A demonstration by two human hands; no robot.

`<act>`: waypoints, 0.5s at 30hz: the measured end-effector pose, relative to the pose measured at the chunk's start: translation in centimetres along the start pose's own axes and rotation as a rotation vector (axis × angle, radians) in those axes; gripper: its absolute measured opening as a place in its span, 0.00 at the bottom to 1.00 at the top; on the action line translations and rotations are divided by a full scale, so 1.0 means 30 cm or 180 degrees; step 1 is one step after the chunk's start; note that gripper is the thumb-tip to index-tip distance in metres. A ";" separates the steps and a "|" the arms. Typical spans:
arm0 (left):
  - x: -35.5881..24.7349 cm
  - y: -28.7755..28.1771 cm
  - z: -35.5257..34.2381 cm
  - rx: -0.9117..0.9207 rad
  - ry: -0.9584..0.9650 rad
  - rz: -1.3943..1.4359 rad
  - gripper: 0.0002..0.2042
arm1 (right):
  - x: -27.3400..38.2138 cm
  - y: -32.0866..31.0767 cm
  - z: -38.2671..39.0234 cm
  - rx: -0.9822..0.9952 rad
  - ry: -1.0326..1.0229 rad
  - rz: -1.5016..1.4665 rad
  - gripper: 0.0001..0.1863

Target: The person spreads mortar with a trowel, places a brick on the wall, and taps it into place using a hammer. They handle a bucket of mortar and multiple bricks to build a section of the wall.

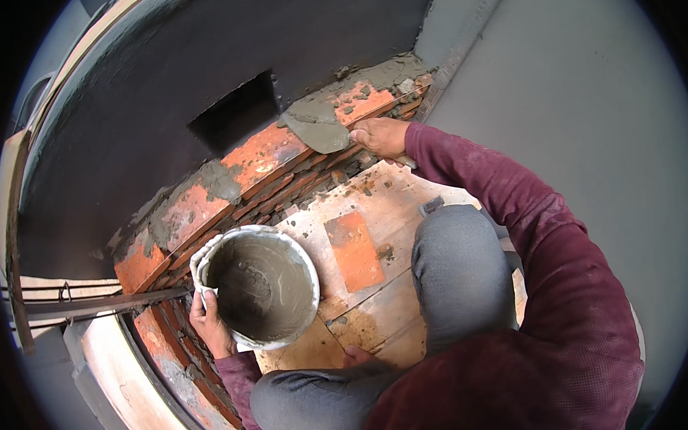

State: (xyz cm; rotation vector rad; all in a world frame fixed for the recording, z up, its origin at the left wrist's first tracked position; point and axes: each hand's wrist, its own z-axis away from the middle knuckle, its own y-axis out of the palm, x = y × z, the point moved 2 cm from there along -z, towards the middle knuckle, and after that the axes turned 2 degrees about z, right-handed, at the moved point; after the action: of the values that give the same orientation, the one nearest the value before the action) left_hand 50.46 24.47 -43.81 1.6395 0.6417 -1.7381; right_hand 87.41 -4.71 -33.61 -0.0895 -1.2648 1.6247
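My left hand [210, 326] is closed on the rim of a white bucket [309, 256], whose inside is coated with grey wet mortar [255, 286]. Ahead and to the right, my right hand [381, 137] grips a trowel [324, 137]. The mortar-smeared blade lies over the front edge of the low brick wall [266, 157], beside a patch of wet mortar. Most of the trowel's handle is hidden by my fingers. Along the wall top, mortar covers parts of the orange bricks.
A loose orange brick [353, 251] lies on the wooden boards [389, 191] by my knee. Behind the wall stands a dark surface with a rectangular opening [238, 112]. A smooth grey wall [582, 93] rises at right. More brickwork [179, 365] and a metal bar [105, 304] are at left.
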 end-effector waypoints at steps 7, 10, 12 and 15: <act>0.022 -0.041 0.009 0.0052 -0.0076 0.0094 0.18 | -0.154 -0.073 0.037 -0.0466 0.0271 0.0005 0.22; 0.011 -0.026 0.011 0.0099 -0.0102 0.0143 0.18 | -0.289 -0.141 0.080 -0.0258 0.0699 -0.1396 0.22; -0.012 0.001 0.002 0.0209 -0.0077 0.0147 0.19 | -0.452 -0.143 0.068 -0.0175 0.0757 -0.2920 0.23; -0.016 0.017 -0.012 0.0109 -0.0015 0.0022 0.17 | -0.462 -0.145 0.096 -0.0004 0.0599 -0.3831 0.23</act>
State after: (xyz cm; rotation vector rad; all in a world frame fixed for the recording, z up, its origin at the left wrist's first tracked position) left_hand 51.08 24.44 -43.31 1.6585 0.6064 -1.7567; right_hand 95.05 -17.19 -35.88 0.4357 -0.8584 0.5477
